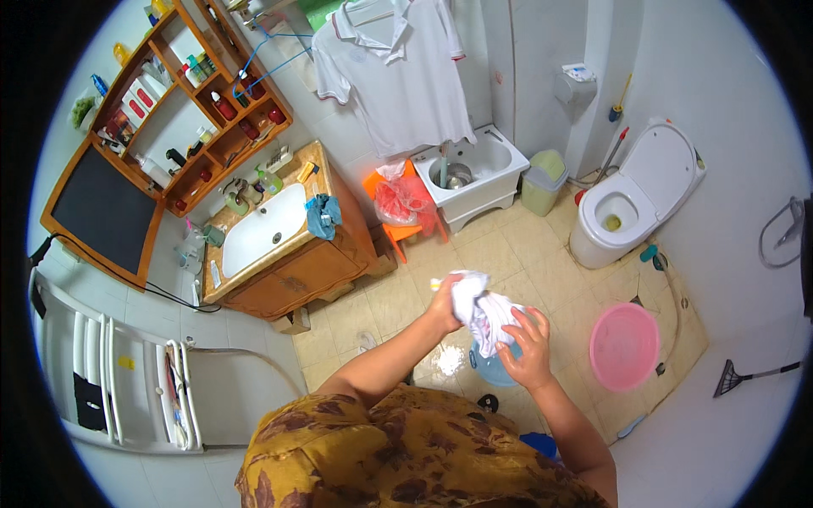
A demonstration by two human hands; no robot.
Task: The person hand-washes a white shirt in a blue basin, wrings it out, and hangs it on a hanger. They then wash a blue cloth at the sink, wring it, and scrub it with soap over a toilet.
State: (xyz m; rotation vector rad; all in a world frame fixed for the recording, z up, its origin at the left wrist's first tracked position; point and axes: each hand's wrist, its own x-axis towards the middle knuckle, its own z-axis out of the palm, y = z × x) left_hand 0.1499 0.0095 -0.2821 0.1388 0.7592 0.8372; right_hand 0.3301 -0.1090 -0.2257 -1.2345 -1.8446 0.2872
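Observation:
A bunched white cloth (477, 305), perhaps a garment, is held up in front of my body. My left hand (446, 306) grips its upper left end, and a small yellow-marked corner sticks out beyond the fingers. At the lower right of the bundle is my right hand (528, 348), its fingers spread and touching the folds; whether they pinch the fabric is hard to see. Below the cloth, a blue plastic basin (497, 371) stands on the floor, partly hidden by the bundle and my right hand.
A pink basin (625, 347) sits on the tiled floor (381, 311) at right, near the toilet (610, 216). Ahead, a white polo shirt (406, 76) hangs above a laundry sink (473, 168) and an orange stool (401, 236). The wooden washbasin cabinet (298, 279) is at left.

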